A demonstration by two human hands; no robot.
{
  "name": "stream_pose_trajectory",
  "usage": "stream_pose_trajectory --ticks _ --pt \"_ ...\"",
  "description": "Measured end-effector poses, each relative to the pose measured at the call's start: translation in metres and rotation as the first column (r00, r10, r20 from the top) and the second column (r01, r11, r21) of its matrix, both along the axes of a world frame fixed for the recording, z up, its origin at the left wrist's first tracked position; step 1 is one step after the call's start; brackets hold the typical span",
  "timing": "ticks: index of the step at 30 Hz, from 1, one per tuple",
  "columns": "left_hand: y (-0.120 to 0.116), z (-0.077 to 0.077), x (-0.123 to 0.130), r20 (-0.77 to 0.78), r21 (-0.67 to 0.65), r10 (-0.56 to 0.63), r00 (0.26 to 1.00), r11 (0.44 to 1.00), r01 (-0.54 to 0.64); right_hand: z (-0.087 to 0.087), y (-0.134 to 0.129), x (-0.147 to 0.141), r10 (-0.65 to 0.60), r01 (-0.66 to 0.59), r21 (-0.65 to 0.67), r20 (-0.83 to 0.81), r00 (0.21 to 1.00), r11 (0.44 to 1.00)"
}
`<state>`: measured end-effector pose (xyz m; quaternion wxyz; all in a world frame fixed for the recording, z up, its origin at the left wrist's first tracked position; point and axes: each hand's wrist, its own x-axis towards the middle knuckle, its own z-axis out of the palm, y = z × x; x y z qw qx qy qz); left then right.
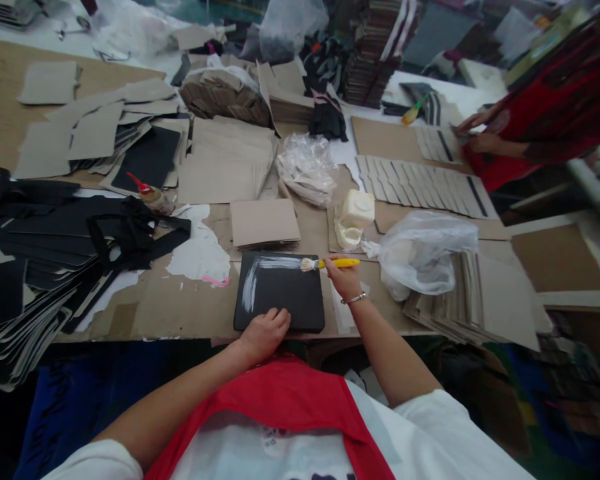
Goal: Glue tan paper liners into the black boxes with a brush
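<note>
A black rectangular panel [285,293] lies at the table's front edge, with white streaks of a wet-looking coating along its far and left sides. My right hand [344,277] grips a paintbrush [341,263] by its yellow handle, and the pale bristles touch the panel near its far right corner. On the panel's near edge rests my left hand [266,333], fingers lying on the surface; whether they pinch the edge is hard to see. Just beyond the panel sits a stack of beige boards [265,223]. A cream plastic container [356,210] stands farther right.
Black pieces [50,227] are piled at left, near a red-tipped bottle [150,193]. A clear plastic bag [423,253] lies on upright beige sheets [473,293] at right. Across the table, a person in red [545,113] handles striped boards [420,183]. Paper-board stacks fill the back.
</note>
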<state>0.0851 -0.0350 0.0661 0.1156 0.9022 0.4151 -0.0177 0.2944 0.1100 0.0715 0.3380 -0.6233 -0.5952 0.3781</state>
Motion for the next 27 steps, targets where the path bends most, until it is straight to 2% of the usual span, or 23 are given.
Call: stream_pose_trajectory --ticks 3,5,9,11,13,16,18,19,21,23,25,27 --pt "0.002 0.002 0.000 -0.022 -0.009 -0.014 1.000 1.000 0.014 0.006 -0.022 0.012 -0.026 0.025 0.031 0.049 0.998 0.999" --pt "0.003 0.002 0.000 -0.033 -0.010 -0.019 0.999 1.000 0.019 0.010 -0.047 0.014 0.009 -0.013 0.038 0.093 0.996 0.999" --pt "0.004 0.003 0.001 -0.043 -0.021 -0.027 0.999 0.999 0.026 0.018 -0.103 0.021 0.089 -0.085 -0.033 0.111 0.990 0.996" --pt "0.003 0.005 0.002 -0.037 -0.041 -0.027 0.999 0.999 0.025 0.023 -0.116 0.026 0.092 -0.084 -0.083 0.100 0.991 0.993" --pt "0.003 0.008 0.004 -0.009 -0.072 -0.011 1.000 0.997 0.010 0.030 -0.113 0.030 0.050 -0.044 -0.096 0.063 0.997 0.994" --pt "0.014 0.013 -0.004 0.139 -0.160 0.063 0.988 0.986 -0.041 0.046 -0.085 0.034 -0.115 0.111 -0.052 -0.081 0.990 0.992" --pt "0.037 0.014 -0.020 0.294 -0.214 0.193 0.936 0.968 -0.132 0.056 -0.061 0.033 -0.183 0.186 0.004 -0.178 0.967 0.982" --pt "0.053 0.014 -0.031 0.359 -0.223 0.290 0.887 0.950 -0.220 0.059 -0.049 0.032 -0.184 0.196 0.039 -0.206 0.961 0.980" --pt "0.092 0.011 -0.059 0.426 -0.200 0.504 0.751 0.862 -0.466 0.062 -0.028 0.027 -0.155 0.183 0.106 -0.227 0.961 0.977" --pt "0.135 0.004 -0.085 0.408 -0.137 0.674 0.617 0.713 -0.688 0.060 -0.012 0.019 -0.119 0.155 0.136 -0.238 0.964 0.978" --pt "0.175 -0.009 -0.102 0.328 -0.073 0.782 0.530 0.581 -0.811 0.055 -0.002 0.008 -0.087 0.124 0.141 -0.247 0.965 0.982" --pt "0.205 -0.023 -0.108 0.222 -0.073 0.865 0.450 0.475 -0.877 0.050 0.004 -0.002 -0.059 0.098 0.141 -0.257 0.965 0.985"
